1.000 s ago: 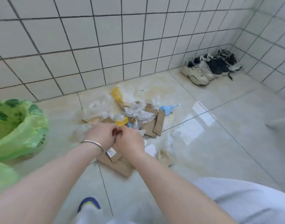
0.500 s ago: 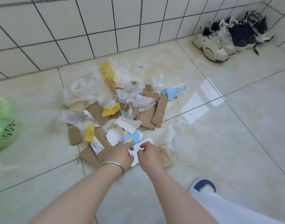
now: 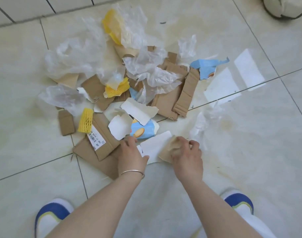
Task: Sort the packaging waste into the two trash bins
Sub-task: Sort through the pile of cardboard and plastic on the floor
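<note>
Since half a second ago the view has dipped closer to the floor [image 3: 249, 152]: the bin and most of the shoes have gone out of view, and the right hand [image 3: 187, 156] has shifted from the white card [image 3: 155, 148] onto a tan scrap [image 3: 166, 152] beside it.

Across the pale tiles the waste pile [image 3: 129, 83] spreads from near the wall toward the person's feet. Clear plastic film [image 3: 74, 55] covers its far and left parts. Brown cardboard [image 3: 169, 100] lies at the centre and right, and a folded cardboard box [image 3: 102, 145] with a barcode label sits at the near left, touching the left hand [image 3: 131, 156]. A yellow foam net [image 3: 86, 120] rests on that box's far end, another [image 3: 116, 88] in the middle. Torn white paper [image 3: 138, 109] overlaps a blue biscuit wrapper [image 3: 142, 132] just beyond the white card. A blue scrap [image 3: 206, 66] lies at the right edge.

The left hand, a bangle [image 3: 133, 173] on its wrist, lies palm down with fingers loosely curled over the near-left corner of the white card; whether it pinches the card I cannot tell. The right hand's fingers curl down around the crumpled tan scrap, closing on it against the floor.

Two blue-toed shoes [image 3: 52, 213] frame the forearms.
</note>
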The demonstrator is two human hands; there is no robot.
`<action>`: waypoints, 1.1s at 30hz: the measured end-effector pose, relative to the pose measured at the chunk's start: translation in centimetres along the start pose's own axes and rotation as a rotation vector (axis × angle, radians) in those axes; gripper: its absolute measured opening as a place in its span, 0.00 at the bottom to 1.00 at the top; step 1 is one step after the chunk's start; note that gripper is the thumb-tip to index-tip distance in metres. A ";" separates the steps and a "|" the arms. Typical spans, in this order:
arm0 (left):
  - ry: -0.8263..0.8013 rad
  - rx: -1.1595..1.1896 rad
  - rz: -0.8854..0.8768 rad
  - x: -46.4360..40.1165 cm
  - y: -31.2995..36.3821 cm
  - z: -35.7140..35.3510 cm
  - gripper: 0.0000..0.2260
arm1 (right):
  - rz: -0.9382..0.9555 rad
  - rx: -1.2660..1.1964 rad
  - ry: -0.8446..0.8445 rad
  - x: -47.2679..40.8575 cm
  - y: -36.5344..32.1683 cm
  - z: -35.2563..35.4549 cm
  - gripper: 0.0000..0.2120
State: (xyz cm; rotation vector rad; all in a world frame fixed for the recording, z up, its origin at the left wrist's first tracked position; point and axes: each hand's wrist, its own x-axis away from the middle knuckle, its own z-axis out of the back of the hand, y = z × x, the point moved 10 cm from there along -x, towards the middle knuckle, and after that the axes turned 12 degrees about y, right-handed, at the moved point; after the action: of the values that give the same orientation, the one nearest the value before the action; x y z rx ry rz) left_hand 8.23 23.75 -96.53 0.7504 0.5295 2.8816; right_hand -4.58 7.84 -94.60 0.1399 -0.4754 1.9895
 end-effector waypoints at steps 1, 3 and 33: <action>0.004 0.000 -0.008 0.0 0.0 -0.3 0.26 | -0.015 -0.047 0.010 -0.2 0.1 0.0 0.22; 0.006 0.020 0.021 0.0 -0.5 -0.5 0.24 | -0.050 -0.125 0.021 -0.4 0.3 0.0 0.21; 0.105 0.586 0.453 -8.5 -4.3 6.6 0.10 | -0.454 -0.830 -0.216 -4.2 -9.9 -5.1 0.35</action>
State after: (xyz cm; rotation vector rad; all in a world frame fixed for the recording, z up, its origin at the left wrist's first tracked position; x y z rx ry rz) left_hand 19.00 28.05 -96.47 0.8825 1.4271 3.2054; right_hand 6.69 10.09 -97.86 -0.0592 -1.2465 1.2197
